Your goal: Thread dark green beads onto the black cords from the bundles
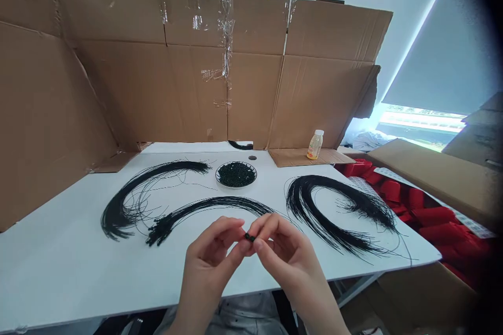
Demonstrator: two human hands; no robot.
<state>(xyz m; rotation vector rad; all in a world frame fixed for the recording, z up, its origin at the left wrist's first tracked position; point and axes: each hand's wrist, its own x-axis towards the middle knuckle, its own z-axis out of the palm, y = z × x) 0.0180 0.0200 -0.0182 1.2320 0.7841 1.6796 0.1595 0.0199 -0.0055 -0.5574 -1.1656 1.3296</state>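
Observation:
My left hand (214,259) and my right hand (283,251) meet above the table's front edge, fingertips pinched on a small dark green bead piece (249,237) between them. Behind them, a curved bundle of black cords (220,202) with knobbly left ends lies on the white table (90,267). Another black cord bundle (121,204) curves at the left, and a looped one (306,204) lies at the right. A round dish of dark green beads (236,174) stands beyond the middle bundle.
Cardboard panels (188,89) wall the back and left of the table. A small bottle with a white cap (315,145) stands on a cardboard flap at the back right. Beyond the right edge, an open box holds red items (436,217). A small dark disc (252,157) lies behind the dish.

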